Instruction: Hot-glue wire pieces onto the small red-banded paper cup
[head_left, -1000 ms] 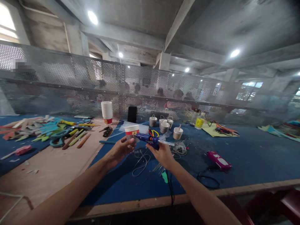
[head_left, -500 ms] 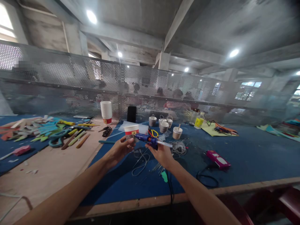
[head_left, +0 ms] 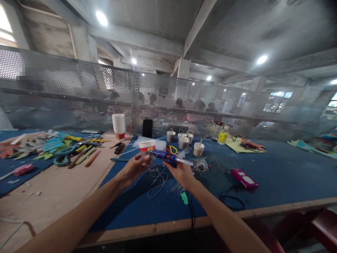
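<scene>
A paper cup point(head_left: 147, 144) is held upright just left of the frame's centre, above the blue tabletop point(head_left: 273, 172). It is gripped low down by the left hand point(head_left: 135, 168), whose thumb and fingers are clamped on its side. A blue glue gun point(head_left: 165, 157) is held at the cup's right side, its handle enclosed by the fingers of the right hand point(head_left: 184, 171); whether the trigger is squeezed, or the nozzle touches the cup, cannot be told.

Below the red band, something greyish appears to have been put round the held cup (much is hidden by the fingers), while the band and white rim are left bare. By comparison with the grey-covered cups point(head_left: 183, 142) right of centre, some topped with loops, it is judged only partly covered; no loop is seen on it.

Beneath the hands, a loose grey cord point(head_left: 163, 186) is strewn, and a tangled bundle point(head_left: 201, 166) is seen to the right. A stack of paper cups point(head_left: 118, 123), apparently uncovered, is placed left of centre, near a black phone point(head_left: 147, 128).
</scene>
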`<action>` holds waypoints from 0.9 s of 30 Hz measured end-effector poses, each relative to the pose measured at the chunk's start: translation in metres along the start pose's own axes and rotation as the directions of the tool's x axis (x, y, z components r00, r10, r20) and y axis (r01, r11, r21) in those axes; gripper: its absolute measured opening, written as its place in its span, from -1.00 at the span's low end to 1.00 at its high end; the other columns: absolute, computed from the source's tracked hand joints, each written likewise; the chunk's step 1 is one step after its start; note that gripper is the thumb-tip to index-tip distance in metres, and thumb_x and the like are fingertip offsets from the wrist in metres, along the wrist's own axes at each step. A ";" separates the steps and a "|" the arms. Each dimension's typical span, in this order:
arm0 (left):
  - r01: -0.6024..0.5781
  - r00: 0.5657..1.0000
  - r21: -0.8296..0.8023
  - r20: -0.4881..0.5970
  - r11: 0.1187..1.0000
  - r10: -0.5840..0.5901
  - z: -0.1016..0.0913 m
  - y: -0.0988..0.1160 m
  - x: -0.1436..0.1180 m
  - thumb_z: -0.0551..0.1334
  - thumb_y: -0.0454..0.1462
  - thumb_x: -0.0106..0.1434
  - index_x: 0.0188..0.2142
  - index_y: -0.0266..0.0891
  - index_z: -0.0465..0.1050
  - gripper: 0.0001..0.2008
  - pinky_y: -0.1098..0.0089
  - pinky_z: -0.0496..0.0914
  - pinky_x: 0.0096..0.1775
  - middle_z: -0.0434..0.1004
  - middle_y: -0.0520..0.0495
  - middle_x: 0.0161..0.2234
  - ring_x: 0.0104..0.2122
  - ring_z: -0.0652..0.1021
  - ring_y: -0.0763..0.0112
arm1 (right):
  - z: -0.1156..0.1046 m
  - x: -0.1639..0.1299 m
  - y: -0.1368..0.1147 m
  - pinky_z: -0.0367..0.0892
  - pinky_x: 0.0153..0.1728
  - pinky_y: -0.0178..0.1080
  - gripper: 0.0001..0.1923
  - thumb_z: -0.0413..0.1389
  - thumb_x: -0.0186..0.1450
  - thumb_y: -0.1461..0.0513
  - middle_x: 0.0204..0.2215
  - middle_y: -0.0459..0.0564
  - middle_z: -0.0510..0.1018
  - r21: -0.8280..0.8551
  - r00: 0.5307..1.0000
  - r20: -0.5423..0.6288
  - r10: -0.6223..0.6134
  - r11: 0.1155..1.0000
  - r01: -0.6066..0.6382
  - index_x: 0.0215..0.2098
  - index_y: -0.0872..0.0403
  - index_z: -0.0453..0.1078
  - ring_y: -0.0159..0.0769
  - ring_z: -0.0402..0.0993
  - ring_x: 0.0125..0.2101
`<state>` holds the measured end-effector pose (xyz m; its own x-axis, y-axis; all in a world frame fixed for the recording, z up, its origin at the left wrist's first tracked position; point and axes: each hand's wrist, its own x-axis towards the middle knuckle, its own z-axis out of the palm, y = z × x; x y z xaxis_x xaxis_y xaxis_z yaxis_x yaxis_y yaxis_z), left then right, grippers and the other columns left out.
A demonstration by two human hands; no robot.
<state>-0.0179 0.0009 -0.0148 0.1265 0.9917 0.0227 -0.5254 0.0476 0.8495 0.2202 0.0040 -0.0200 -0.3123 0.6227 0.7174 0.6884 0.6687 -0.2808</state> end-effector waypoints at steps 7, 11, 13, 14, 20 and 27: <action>-0.015 1.000 -0.009 0.013 1.000 0.015 0.002 0.000 -0.001 0.52 -0.36 0.06 -0.23 -0.29 0.57 -0.72 0.56 0.50 -0.36 0.60 -0.01 -0.38 -0.43 0.60 0.51 | -0.001 0.000 -0.001 0.47 -0.18 -0.17 -0.59 0.11 0.41 -0.03 -0.23 0.09 0.68 0.015 1.000 0.000 0.011 1.000 -0.011 0.05 0.06 0.48 -0.05 0.63 -0.21; -0.012 1.000 -0.002 -0.005 1.000 0.012 0.003 0.001 -0.002 0.51 -0.36 0.08 -0.21 -0.29 0.57 -0.73 0.54 0.53 -0.34 0.61 -0.02 -0.37 -0.42 0.62 0.48 | -0.004 0.001 -0.004 0.47 -0.19 -0.18 -0.60 0.10 0.41 -0.02 -0.23 0.09 0.68 0.007 1.000 0.005 0.017 1.000 -0.017 0.02 0.07 0.49 -0.06 0.63 -0.22; -0.013 1.000 -0.014 -0.001 1.000 0.013 0.004 0.001 -0.002 0.51 -0.37 0.08 -0.21 -0.30 0.57 -0.73 0.54 0.52 -0.35 0.61 -0.02 -0.39 -0.43 0.61 0.48 | -0.005 0.001 -0.004 0.47 -0.21 -0.19 -0.61 0.10 0.41 -0.01 -0.24 0.09 0.68 -0.007 1.000 0.003 0.024 1.000 -0.024 0.01 0.07 0.49 -0.07 0.63 -0.24; -0.014 1.000 -0.021 0.000 1.000 0.014 0.004 0.002 -0.003 0.51 -0.37 0.08 -0.22 -0.31 0.57 -0.73 0.55 0.52 -0.35 0.61 -0.03 -0.39 -0.44 0.61 0.48 | -0.005 0.001 -0.004 0.47 -0.22 -0.20 -0.62 0.10 0.41 -0.01 -0.25 0.09 0.68 -0.010 1.000 0.001 0.024 1.000 -0.024 0.01 0.06 0.49 -0.07 0.63 -0.24; -0.007 1.000 -0.021 -0.021 1.000 0.007 0.006 0.004 -0.004 0.50 -0.38 0.09 -0.22 -0.31 0.57 -0.74 0.54 0.52 -0.36 0.62 -0.03 -0.38 -0.43 0.62 0.47 | -0.003 0.000 -0.001 0.47 -0.22 -0.19 -0.59 0.08 0.42 -0.04 -0.22 0.10 0.68 -0.013 1.000 -0.003 0.012 1.000 -0.012 0.04 0.05 0.48 -0.07 0.63 -0.23; 0.000 1.000 -0.015 -0.008 1.000 0.000 -0.001 0.000 0.001 0.50 -0.37 0.09 -0.21 -0.29 0.56 -0.74 0.52 0.54 -0.34 0.63 -0.04 -0.35 -0.41 0.63 0.46 | -0.003 0.000 0.000 0.46 -0.15 -0.18 -0.57 0.07 0.43 -0.05 -0.24 0.09 0.68 -0.003 1.000 0.008 0.015 1.000 -0.015 0.06 0.06 0.47 -0.05 0.62 -0.18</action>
<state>-0.0191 0.0019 -0.0151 0.1195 0.9927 0.0180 -0.5376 0.0495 0.8417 0.2222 0.0027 -0.0180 -0.3072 0.6362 0.7077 0.6950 0.6580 -0.2899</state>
